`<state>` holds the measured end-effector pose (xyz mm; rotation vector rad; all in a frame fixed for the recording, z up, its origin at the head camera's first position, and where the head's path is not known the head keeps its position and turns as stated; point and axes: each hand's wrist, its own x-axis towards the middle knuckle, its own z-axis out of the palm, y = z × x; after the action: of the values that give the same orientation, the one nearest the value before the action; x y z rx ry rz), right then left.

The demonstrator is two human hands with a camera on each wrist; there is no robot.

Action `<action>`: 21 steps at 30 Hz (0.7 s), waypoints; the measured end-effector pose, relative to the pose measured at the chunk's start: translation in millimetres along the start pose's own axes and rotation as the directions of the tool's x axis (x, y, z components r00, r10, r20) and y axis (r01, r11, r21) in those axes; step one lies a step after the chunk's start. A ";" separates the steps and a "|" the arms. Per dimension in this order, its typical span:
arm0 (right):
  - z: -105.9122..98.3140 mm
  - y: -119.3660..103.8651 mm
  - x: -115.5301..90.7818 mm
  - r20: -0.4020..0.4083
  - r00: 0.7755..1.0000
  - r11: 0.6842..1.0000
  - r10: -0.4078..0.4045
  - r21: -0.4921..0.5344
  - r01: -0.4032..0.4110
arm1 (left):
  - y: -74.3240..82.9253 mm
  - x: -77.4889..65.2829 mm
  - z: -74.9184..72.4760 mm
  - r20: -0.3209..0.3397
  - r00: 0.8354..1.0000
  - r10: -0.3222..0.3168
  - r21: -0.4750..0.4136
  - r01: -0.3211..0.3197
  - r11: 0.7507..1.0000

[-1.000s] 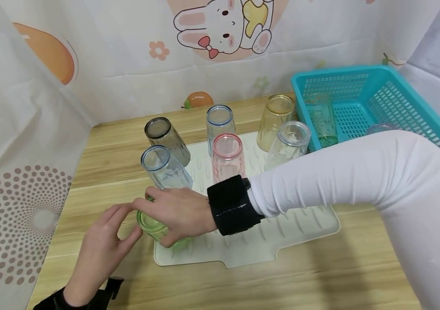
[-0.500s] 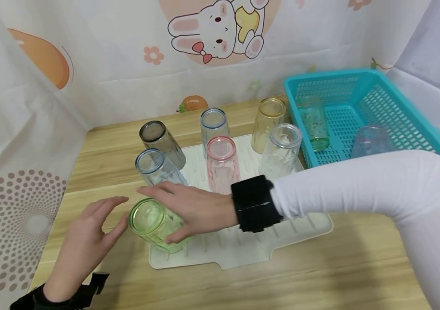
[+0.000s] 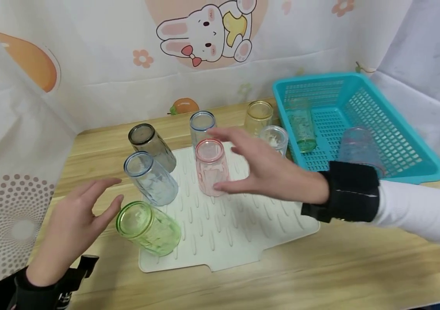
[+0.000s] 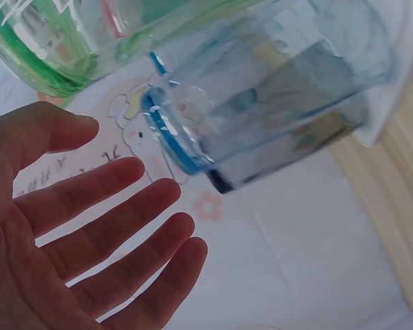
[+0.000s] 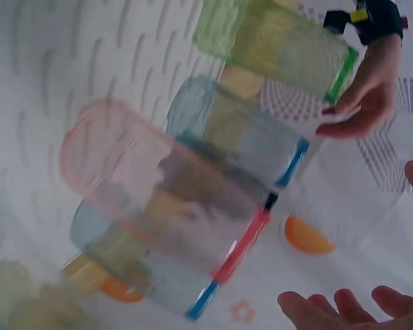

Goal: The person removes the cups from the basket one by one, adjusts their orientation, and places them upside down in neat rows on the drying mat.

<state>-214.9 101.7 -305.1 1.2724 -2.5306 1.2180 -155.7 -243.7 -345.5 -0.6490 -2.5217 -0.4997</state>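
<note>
A green glass stands upside down at the front left of the white drying mat. My left hand hovers left of it, fingers spread and holding nothing; the left wrist view shows a gap between fingers and glass. Behind the green glass stand a light blue glass and a grey glass, both inverted. My right hand is above the mat, right of the pink glass, thumb and fingers apart with nothing held. In the head view its thumb overlaps the pink glass; the right wrist view shows them apart.
A blue-rimmed glass stands behind the pink one. A yellow glass and a clear glass are partly behind my right hand. The turquoise basket at right holds a green-based glass and a pinkish-blue glass.
My right hand has let go of the green glass and moved right and back to the pink glass. My left hand has drawn slightly away. The head view has shifted a little.
</note>
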 end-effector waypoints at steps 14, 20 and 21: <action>-87.3 32.3 -48.1 -0.262 0.901 0.914 0.346 -0.122 -0.386 | 32.5 25.6 2.4 0.021 0.993 0.115 -0.032 -0.114 0.993; -127.5 61.9 -71.4 -0.316 0.798 0.796 0.513 -0.172 -0.580 | 46.5 31.1 10.5 0.032 0.985 0.172 -0.059 -0.170 0.984; -134.9 68.5 -75.7 -0.309 0.773 0.768 0.554 -0.167 -0.618 | 48.9 31.7 11.8 0.033 0.983 0.179 -0.062 -0.177 0.982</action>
<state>-250.5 265.7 -283.5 0.2268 -2.8584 0.9721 -158.6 -187.1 -327.3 -0.9055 -2.4622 -0.5025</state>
